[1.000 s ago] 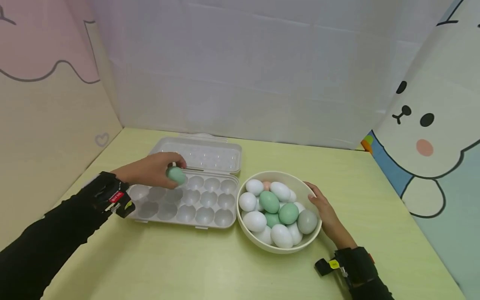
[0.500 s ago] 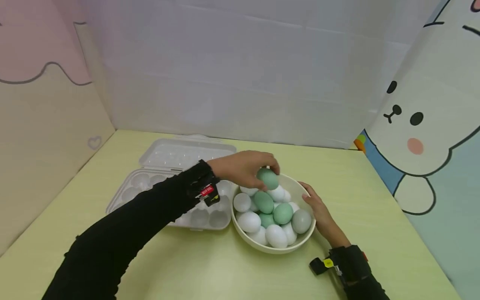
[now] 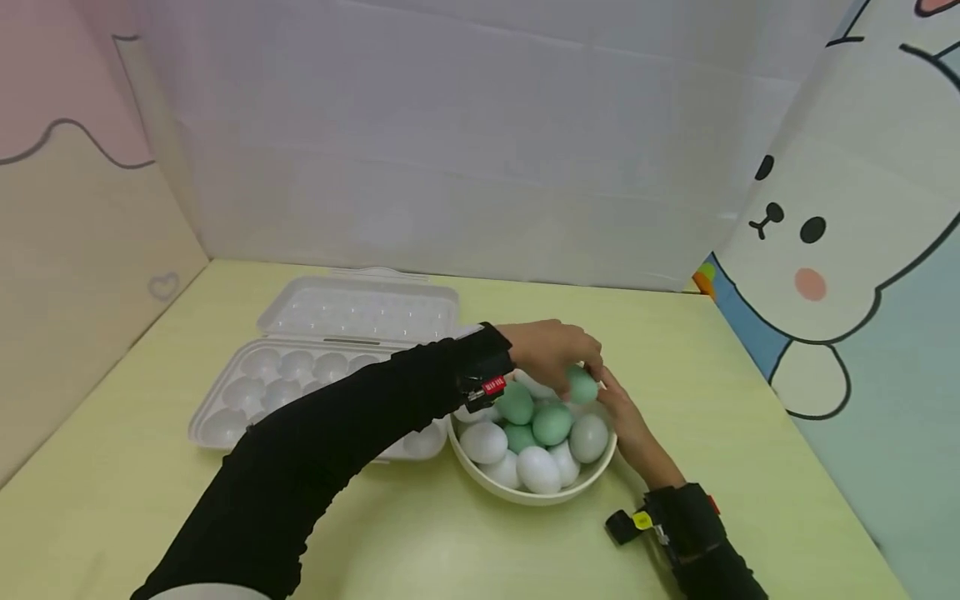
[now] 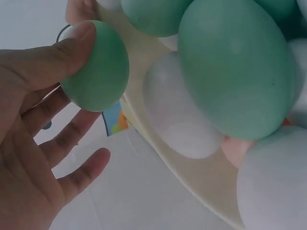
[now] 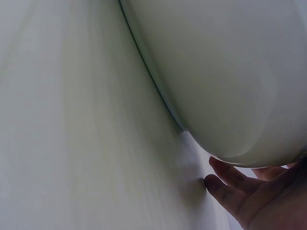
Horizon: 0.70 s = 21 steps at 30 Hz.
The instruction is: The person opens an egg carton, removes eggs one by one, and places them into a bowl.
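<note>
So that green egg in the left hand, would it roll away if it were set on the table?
Probably. The green egg is smooth and rounded with no flat side, so on the flat table it would likely wobble off. Its glossy shell looks slippery; the left hand pinches it with thumb and fingers. The bowl keeps the other eggs from rolling.

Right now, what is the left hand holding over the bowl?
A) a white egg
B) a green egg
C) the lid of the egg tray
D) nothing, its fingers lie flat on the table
B: the left hand pinches a green egg at the bowl rim, its thumb on the shell in the left wrist view; the right hand rests against the bowl's far side.
</note>
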Tool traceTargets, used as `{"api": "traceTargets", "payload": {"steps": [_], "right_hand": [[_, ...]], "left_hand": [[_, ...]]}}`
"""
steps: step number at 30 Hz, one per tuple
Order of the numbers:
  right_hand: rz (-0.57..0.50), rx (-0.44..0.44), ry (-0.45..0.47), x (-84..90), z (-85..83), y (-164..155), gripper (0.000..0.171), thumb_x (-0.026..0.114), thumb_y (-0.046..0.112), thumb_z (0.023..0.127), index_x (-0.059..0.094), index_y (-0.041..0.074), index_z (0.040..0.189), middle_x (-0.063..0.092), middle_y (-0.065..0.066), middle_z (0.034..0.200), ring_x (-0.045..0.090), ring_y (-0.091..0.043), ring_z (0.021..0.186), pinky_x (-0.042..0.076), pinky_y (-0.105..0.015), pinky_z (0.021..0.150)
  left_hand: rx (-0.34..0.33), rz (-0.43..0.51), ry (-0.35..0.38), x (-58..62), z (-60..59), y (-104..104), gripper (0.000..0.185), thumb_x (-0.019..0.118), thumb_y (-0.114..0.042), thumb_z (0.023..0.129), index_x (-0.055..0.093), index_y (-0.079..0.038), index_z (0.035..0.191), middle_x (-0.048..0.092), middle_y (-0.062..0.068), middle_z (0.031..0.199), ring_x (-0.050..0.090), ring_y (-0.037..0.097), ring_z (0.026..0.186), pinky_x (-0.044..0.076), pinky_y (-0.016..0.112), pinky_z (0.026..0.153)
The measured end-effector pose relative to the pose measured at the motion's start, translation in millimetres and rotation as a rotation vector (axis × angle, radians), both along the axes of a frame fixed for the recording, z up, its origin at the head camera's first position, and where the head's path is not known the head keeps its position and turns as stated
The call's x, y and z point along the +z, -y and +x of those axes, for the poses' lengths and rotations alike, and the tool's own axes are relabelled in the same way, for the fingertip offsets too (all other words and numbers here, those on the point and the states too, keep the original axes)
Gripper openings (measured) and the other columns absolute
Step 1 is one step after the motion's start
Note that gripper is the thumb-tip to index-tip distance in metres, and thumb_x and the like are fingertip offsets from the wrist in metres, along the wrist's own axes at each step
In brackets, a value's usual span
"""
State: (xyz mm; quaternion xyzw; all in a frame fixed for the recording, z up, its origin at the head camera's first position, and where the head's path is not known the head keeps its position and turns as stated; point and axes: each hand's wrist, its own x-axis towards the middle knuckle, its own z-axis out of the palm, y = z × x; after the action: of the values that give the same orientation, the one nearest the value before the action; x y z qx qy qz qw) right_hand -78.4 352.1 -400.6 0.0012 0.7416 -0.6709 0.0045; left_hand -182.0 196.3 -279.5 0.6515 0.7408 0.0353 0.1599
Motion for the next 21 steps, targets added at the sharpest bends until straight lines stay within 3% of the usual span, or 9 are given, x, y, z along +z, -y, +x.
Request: {"api": "traceTargets", "payload": {"steps": [9,13,21], "right_hand": [[0.033,-0.013,-0.012,-2.0,-2.1,2.2,0.049,0.027,0.015,0.101,0.02,0.002,0.148,0.021,-0.014,0.149,0.03,-0.006,0.122,0.028,-0.014,0.095],[0.026,-0.011,-0.008,-1.3,-1.6,1.0,0.051,0.025,0.014,0.101,0.016,0.0,0.15,0.02,-0.016,0.15,0.03,-0.009,0.125,0.029,-0.014,0.094],[-0.009,-0.021,0.01,-2.1,-0.1,-1.5,0.05,0.028,0.018,0.102,0.019,0.006,0.15,0.023,-0.014,0.148,0.038,0.0,0.115,0.033,-0.017,0.093]], "left_hand": [[-0.002,-0.018,-0.045,-15.4,2.0,-6.0,0.046,0.076,-0.016,0.082,0.063,-0.018,0.126,0.059,-0.003,0.121,0.052,0.011,0.113,0.036,0.029,0.096],[0.007,-0.023,-0.007,-16.2,2.5,-9.5,0.045,0.076,-0.01,0.081,0.063,-0.012,0.124,0.06,0.0,0.121,0.052,0.012,0.112,0.038,0.023,0.094],[0.031,-0.033,0.069,-21.5,3.8,-11.2,0.048,0.071,0.0,0.082,0.056,-0.007,0.128,0.059,0.003,0.124,0.051,0.014,0.115,0.039,0.019,0.091]]}}
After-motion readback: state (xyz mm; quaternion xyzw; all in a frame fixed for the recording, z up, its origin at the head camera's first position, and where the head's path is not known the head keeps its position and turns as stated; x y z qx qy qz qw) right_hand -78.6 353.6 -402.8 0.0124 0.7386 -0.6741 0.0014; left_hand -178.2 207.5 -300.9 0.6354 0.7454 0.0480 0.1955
